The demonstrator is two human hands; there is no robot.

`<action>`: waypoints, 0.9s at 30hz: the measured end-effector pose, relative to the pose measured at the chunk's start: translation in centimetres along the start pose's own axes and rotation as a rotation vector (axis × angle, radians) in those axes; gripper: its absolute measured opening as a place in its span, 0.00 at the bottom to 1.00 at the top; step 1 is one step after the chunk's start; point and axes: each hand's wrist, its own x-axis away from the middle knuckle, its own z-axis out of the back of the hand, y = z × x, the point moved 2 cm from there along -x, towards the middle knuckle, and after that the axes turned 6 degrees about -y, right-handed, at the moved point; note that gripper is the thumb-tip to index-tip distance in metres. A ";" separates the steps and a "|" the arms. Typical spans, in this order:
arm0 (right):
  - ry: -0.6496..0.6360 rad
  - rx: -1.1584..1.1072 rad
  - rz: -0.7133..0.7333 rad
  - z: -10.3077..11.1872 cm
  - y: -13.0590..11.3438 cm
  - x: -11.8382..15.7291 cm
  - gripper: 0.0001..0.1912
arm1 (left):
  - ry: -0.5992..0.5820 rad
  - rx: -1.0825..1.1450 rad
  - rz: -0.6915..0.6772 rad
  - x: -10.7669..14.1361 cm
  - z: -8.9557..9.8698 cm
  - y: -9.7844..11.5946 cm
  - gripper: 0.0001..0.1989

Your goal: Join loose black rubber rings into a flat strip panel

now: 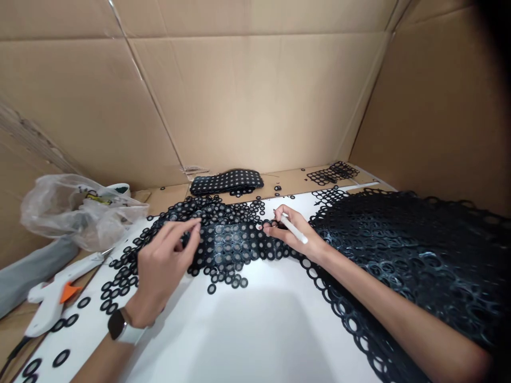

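My right hand (301,234) holds a slim white pen-like stick (294,230) between its fingers, its lower end pointing back towards my wrist. The fingertips are at the right part of a strip of joined black rings (231,242) with greyish centres. My left hand (163,260), with a watch (117,324) on its wrist, is over the strip's left end. Its thumb and forefinger are pinched together; whatever lies between them is too small to make out. Behind the strip and left of it is a heap of loose black rings (199,208).
A large sheet of linked black rings (399,255) covers the right side. To the left lie a white glue gun (50,303) with an orange trigger and a clear plastic bag (80,207). A folded dotted black piece (227,181) rests near the cardboard wall (255,96).
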 end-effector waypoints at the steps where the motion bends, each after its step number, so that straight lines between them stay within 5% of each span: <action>1: -0.009 -0.008 0.002 -0.2 -0.2 0.1 0.30 | -0.033 0.055 -0.031 0.3 -0.3 1.0 0.08; 8: -0.073 -0.025 0.041 -3.0 -1.4 1.5 0.27 | -0.255 0.357 -0.003 2.6 -2.9 5.9 0.13; 15: -0.099 0.018 0.116 -4.0 -1.8 2.3 0.21 | -0.258 0.430 0.123 2.7 -3.7 5.4 0.11; 27: -0.152 0.062 0.121 -4.3 -1.3 2.9 0.16 | -0.271 0.465 0.139 3.2 -3.7 5.3 0.14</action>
